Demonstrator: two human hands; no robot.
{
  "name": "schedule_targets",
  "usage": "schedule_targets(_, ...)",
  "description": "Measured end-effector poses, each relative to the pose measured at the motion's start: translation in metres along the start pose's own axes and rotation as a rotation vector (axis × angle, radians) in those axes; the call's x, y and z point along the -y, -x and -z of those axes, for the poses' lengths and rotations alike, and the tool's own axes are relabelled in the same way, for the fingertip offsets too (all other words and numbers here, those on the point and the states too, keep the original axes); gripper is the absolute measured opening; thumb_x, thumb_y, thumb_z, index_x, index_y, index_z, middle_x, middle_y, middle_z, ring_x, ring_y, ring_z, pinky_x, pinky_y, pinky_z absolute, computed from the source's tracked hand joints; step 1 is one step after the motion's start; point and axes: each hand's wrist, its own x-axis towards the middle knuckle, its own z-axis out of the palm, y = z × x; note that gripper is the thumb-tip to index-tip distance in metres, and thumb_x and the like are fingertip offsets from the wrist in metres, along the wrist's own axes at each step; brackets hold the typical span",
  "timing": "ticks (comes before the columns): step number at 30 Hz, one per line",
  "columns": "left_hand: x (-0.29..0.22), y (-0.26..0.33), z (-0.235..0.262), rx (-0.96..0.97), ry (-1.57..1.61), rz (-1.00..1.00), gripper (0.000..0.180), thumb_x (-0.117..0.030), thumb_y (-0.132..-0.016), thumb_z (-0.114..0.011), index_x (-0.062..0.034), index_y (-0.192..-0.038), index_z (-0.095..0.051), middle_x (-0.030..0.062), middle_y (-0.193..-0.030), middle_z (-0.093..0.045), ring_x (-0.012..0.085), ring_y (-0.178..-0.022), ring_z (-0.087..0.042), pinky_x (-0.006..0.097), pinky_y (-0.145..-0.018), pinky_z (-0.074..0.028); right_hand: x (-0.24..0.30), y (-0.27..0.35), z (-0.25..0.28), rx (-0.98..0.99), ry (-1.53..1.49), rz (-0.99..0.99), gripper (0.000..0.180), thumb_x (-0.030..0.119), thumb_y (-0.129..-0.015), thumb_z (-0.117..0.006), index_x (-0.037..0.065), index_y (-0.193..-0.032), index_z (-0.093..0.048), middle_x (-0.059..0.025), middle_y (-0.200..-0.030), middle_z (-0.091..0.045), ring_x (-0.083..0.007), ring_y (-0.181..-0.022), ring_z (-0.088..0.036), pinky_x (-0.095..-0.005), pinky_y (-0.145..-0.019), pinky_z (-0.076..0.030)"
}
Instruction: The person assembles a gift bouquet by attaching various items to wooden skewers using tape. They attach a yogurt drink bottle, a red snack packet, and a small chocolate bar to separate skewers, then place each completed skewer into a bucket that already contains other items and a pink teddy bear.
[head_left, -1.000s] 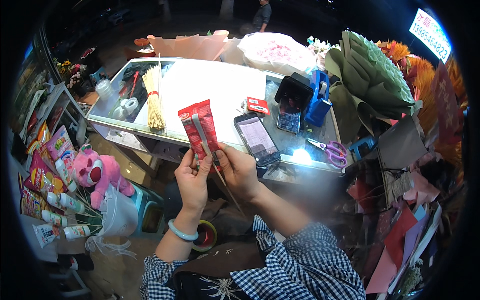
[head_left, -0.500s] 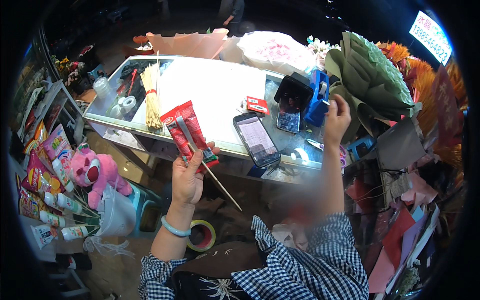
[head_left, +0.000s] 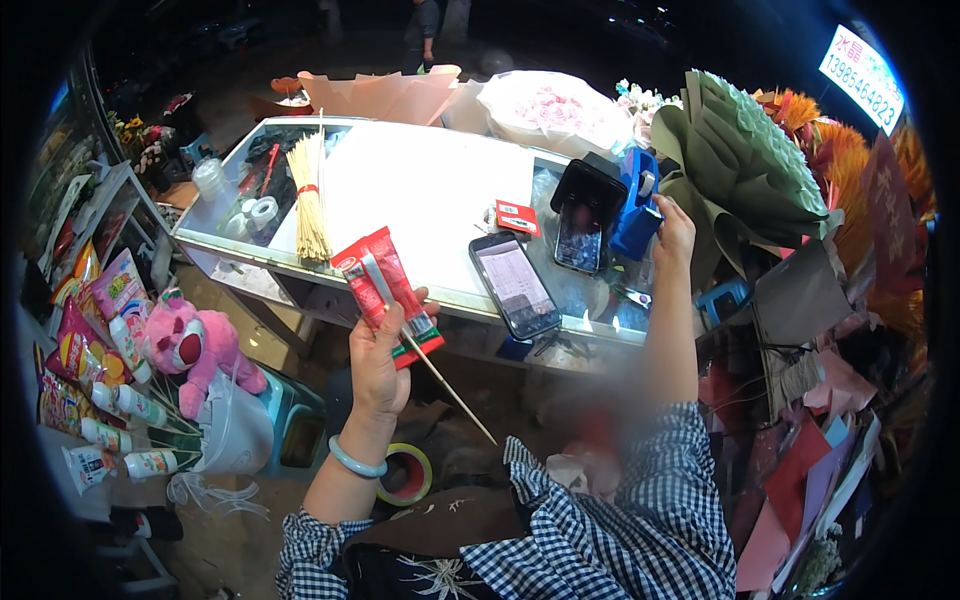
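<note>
My left hand (head_left: 378, 362) holds a red snack packet (head_left: 386, 290) together with a thin wooden stick (head_left: 440, 375) that lies along it and points down to the right. A pale green bangle (head_left: 355, 462) sits on that wrist. My right hand (head_left: 674, 228) is stretched out to the blue tape dispenser (head_left: 636, 205) on the white table (head_left: 420, 190), its fingers on or just beside the dispenser. Whether it grips anything is hidden.
On the table lie a bundle of wooden sticks (head_left: 310, 200), a flat phone (head_left: 514, 285), a propped phone (head_left: 581, 225), a small red box (head_left: 517, 217), tape rolls (head_left: 258, 212). A pink plush toy (head_left: 195, 345), a tape roll (head_left: 405, 473) below. Green wrapped bouquet (head_left: 740, 160) right.
My right hand let go of the packet and stick and swung out right to the blue tape dispenser. My left hand kept the packet and stick, lowering them slightly.
</note>
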Motion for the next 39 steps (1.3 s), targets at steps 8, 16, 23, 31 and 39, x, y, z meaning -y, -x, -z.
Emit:
schedule_targets(8,0.003,-0.003,0.002,-0.015,0.027,-0.001,0.033,-0.018,-0.093,-0.055,0.0007,-0.121,-0.051,0.0158,-0.114,-0.061,0.0238,-0.103,-0.061,0.036,-0.09,-0.049,-0.044,0.038,0.026,-0.058,0.062,0.085,0.016,0.007,-0.081,-0.067,-0.008,-0.087,-0.068,-0.0095,-0.1,-0.064,-0.0143,-0.099,-0.055,-0.0254,-0.088,-0.041)
schedule_targets(16,0.004,-0.004,-0.002,-0.002,0.023,-0.023,0.032,-0.009,-0.09,-0.058,-0.0001,-0.12,-0.052,0.014,-0.116,-0.06,0.0243,-0.107,-0.059,0.037,-0.096,-0.046,-0.009,0.009,0.041,0.061,1.029,0.265,0.017,0.011,-0.074,-0.062,-0.006,-0.072,-0.066,-0.0176,-0.067,-0.065,-0.0287,-0.065,-0.064,-0.0381,-0.062,-0.05)
schedule_targets(23,0.002,-0.003,0.001,-0.06,0.055,-0.015,0.033,-0.01,-0.09,-0.056,0.0,-0.121,-0.051,0.0155,-0.119,-0.058,0.0265,-0.108,-0.058,0.039,-0.095,-0.046,0.019,0.126,0.008,0.483,0.686,0.219,0.014,0.006,-0.085,-0.058,-0.005,-0.089,-0.066,-0.0044,-0.066,-0.062,-0.0085,-0.062,-0.058,-0.0245,-0.057,-0.047)
schedule_targets(31,0.011,0.002,-0.009,-0.09,0.058,-0.065,0.045,-0.035,-0.098,-0.043,-0.0008,-0.126,-0.043,0.0194,-0.121,-0.055,0.0274,-0.11,-0.057,0.038,-0.09,-0.05,0.018,0.287,-0.099,0.906,-0.006,-0.513,0.022,0.017,-0.092,-0.057,-0.003,-0.098,-0.064,-0.005,-0.074,-0.062,-0.0094,-0.064,-0.059,-0.0211,-0.058,-0.047)
schedule_targets(39,0.017,0.008,-0.009,-0.047,-0.068,-0.175,0.05,-0.039,-0.1,-0.035,0.0013,-0.129,-0.038,0.0207,-0.124,-0.053,0.0279,-0.113,-0.056,0.033,-0.088,-0.05,-0.01,0.29,-0.142,0.92,0.0,-0.417,0.023,0.018,-0.092,-0.059,-0.002,-0.082,-0.063,-0.002,-0.063,-0.059,-0.0042,-0.05,-0.052,-0.0183,-0.045,-0.041)
